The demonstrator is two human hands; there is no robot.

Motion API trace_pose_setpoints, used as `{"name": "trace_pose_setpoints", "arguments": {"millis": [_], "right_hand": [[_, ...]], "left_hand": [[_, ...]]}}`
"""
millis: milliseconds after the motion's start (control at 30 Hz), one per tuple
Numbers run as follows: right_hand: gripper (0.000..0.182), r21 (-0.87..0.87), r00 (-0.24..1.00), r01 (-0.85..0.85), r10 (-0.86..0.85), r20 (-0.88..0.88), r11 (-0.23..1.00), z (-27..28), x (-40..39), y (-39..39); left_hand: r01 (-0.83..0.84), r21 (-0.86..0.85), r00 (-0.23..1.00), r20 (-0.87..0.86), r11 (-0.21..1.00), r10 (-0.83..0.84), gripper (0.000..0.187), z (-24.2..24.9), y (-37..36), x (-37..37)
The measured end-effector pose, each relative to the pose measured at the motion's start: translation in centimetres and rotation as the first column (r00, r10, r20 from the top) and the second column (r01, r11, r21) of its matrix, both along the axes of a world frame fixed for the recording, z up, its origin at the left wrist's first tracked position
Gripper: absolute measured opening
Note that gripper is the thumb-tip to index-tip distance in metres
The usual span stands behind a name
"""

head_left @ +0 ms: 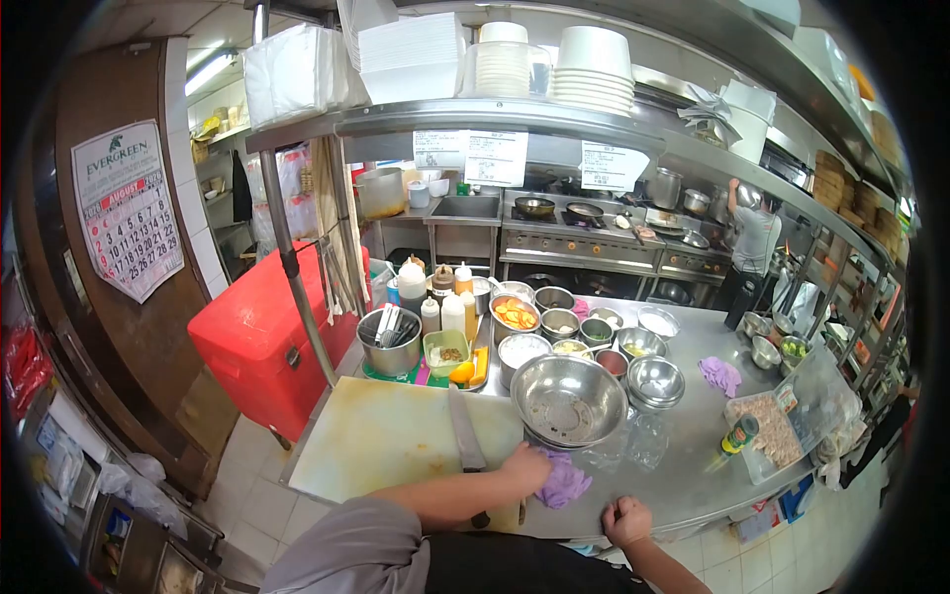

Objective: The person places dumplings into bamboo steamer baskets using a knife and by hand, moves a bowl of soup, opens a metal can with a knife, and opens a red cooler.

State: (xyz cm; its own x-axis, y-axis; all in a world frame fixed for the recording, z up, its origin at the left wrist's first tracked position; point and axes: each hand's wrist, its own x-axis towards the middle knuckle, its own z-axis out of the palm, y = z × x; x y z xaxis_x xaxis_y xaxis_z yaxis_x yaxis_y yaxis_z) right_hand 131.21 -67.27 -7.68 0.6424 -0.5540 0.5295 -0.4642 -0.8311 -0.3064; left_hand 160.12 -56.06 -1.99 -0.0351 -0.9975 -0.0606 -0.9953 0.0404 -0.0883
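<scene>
My left hand [524, 465] rests at the right end of a pale cutting board [386, 436], its fingers closed on a crumpled purple cloth [566, 483] lying on the steel counter [683, 475]. A large cleaver-like knife [463, 428] lies on the board just left of this hand, blade pointing away from me. My right hand [625, 520] is a closed fist at the counter's near edge, holding nothing, a short way right of the cloth. A big empty steel bowl [569, 399] stands just beyond the cloth.
Several steel bowls and tubs of ingredients [554, 327] and squeeze bottles [440, 302] crowd the back of the counter. A second purple cloth [719, 374], a can [740, 434] and a clear tray of food [782, 426] sit right. A red cooler [262, 337] stands left. Another person [754, 238] works at the stoves.
</scene>
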Motion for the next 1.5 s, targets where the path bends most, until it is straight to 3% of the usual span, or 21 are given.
{"name": "trace_pose_setpoints", "arguments": {"millis": [233,333,433,533,733,833,933,1033,1133,1233,1333,1433,1500], "right_hand": [[0.017,0.003,1.0,0.007,-0.007,-0.021,1.0,0.1,0.1,0.0],[0.017,-0.011,1.0,0.006,-0.005,0.012,1.0,0.0,0.1,0.0],[0.018,-0.003,1.0,0.009,-0.009,0.017,1.0,0.1,0.2,0.1],[0.018,-0.012,1.0,0.014,-0.014,0.003,1.0,0.3,0.1,0.3],[0.019,0.019,1.0,0.028,-0.027,-0.014,0.999,0.3,0.0,0.2],[0.02,0.448,0.986,0.111,-0.155,0.062,0.887,1.0,-0.2,0.0],[0.053,0.441,0.845,0.192,-0.376,0.379,0.877,1.2,0.9,-3.0],[0.091,0.381,0.891,0.134,-0.279,0.357,0.915,3.5,2.2,-5.6],[0.107,0.314,0.921,0.038,-0.155,0.357,0.949,3.2,4.3,-8.2],[0.111,0.464,0.946,0.01,-0.158,0.282,0.886,4.4,6.0,-8.8],[0.108,0.47,0.956,-0.004,-0.134,0.259,0.883,4.2,7.8,-9.4],[0.105,0.475,0.966,0.004,-0.127,0.227,0.88,4.1,9.5,-9.5],[0.102,0.526,0.967,-0.008,-0.128,0.221,0.85,4.7,10.0,-9.0]], "left_hand": [[-0.064,-0.092,0.99,-0.129,0.994,0.052,0.039,-0.1,-0.7,0.2],[-0.024,-0.157,0.976,-0.217,0.987,-0.011,0.045,-2.3,-0.2,0.1],[-0.039,-0.035,0.963,-0.268,0.999,0.028,0.048,-2.0,-0.5,-0.1],[-0.051,0.179,0.956,-0.276,0.983,0.1,0.04,0.6,-0.7,-0.5],[-0.126,0.054,0.915,-0.379,0.99,0.138,0.049,-0.2,-0.4,-0.4],[-0.118,0.01,0.937,-0.33,0.993,0.115,0.051,2.5,2.5,-1.5],[-0.087,-0.045,0.878,-0.475,0.995,0.055,0.057,3.6,5.5,-1.7],[-0.119,-0.073,0.824,-0.564,0.99,0.058,0.057,3.4,7.6,-1.9],[-0.195,-0.071,0.785,-0.609,0.978,0.112,0.054,5.2,10.6,-2.6],[-0.232,-0.104,0.772,-0.624,0.967,0.119,0.051,3.9,13.3,-2.3],[-0.349,0.0,0.639,-0.731,0.937,0.238,0.05,3.8,16.0,-2.3],[-0.407,-0.009,0.648,-0.708,0.913,0.282,0.048,3.7,17.7,-2.4],[-0.466,0.073,0.584,-0.723,0.882,0.369,0.047,4.7,18.3,-3.4]]}}
